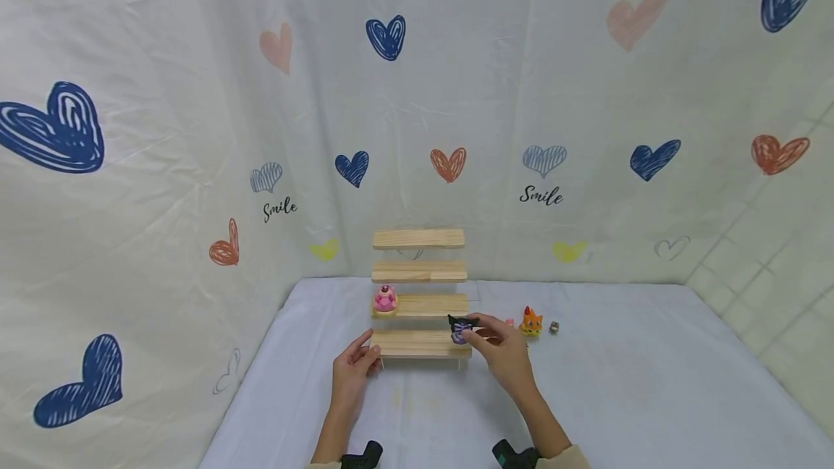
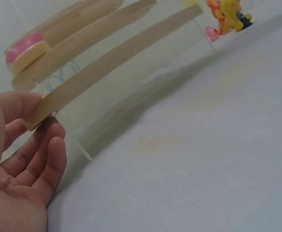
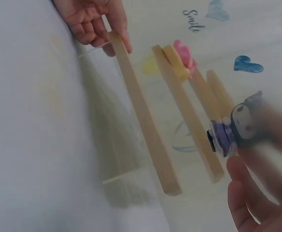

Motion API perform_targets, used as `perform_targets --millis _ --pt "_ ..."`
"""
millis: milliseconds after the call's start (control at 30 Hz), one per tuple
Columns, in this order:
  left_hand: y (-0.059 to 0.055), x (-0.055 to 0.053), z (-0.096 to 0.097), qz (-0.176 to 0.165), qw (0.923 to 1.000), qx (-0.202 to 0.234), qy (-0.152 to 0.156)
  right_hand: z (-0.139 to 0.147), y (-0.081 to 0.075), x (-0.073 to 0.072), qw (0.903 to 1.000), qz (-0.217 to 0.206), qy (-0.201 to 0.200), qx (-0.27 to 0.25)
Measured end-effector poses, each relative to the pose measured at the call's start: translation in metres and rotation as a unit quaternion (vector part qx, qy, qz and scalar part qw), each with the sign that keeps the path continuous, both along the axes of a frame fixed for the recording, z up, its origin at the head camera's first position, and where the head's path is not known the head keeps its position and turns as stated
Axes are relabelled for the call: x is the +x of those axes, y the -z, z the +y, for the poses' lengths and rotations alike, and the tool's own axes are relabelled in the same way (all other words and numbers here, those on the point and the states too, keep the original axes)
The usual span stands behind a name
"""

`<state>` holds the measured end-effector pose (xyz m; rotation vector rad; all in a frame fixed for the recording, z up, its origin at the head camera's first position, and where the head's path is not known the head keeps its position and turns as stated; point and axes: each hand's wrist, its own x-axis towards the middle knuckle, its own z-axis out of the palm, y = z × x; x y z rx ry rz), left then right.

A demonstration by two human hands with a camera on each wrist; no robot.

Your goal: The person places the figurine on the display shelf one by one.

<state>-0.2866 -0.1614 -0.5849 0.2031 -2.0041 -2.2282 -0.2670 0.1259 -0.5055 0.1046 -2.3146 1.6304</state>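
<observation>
A tiered wooden display rack (image 1: 417, 342) with several pale plank steps on clear supports stands on the table. At the left end of its lowest plank (image 2: 116, 63), my left hand (image 1: 352, 371) grips the wood between thumb and fingers. My right hand (image 1: 511, 357) pinches a small figurine (image 3: 223, 137) with a black hood and purple clothes by its head. It is over the right end of the lowest plank in the head view; the right wrist view shows it off the wood. On the second plank's left end sits a pink figurine (image 1: 385, 300) with a yellow base.
Right of the rack, an orange figurine (image 1: 531, 322) and a small greyish piece (image 1: 554, 326) stand on the white tablecloth (image 1: 619, 382). A yellow-haired figurine (image 2: 231, 17) and a pink piece (image 2: 211, 33) are beside them. Behind hangs a heart-printed curtain (image 1: 489, 93).
</observation>
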Motion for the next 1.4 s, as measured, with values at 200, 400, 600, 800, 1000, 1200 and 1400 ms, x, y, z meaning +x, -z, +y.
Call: perform_targets --millis 200,400,600,800,1000,1200,1400 --pt "-0.001 0.0 -0.001 0.007 1.0 0.003 0.0 -0.014 -0.007 -0.006 0.9999 0.014 -0.008 -0.001" --pt "-0.001 -0.002 -0.001 0.004 1.0 0.001 -0.001 -0.024 -0.016 -0.023 0.9994 0.022 -0.014 0.024" --pt "-0.001 -0.003 -0.002 0.008 0.9999 0.01 0.0 -0.032 -0.021 -0.041 0.9986 0.034 -0.026 0.031" --pt "0.0 -0.004 -0.002 0.012 0.9999 0.009 -0.004 -0.039 -0.024 -0.054 0.9983 0.031 -0.045 0.018" --pt "0.0 -0.004 -0.002 0.013 0.9999 0.007 -0.005 -0.046 -0.023 -0.061 0.9985 0.027 -0.046 0.01" --pt "-0.001 -0.002 -0.001 0.008 0.9999 0.011 -0.005 -0.051 -0.026 -0.064 0.9986 0.029 -0.044 0.003" --pt "0.001 -0.001 0.0 -0.009 0.9998 0.016 0.0 -0.054 -0.023 -0.067 0.999 0.027 -0.037 0.0"
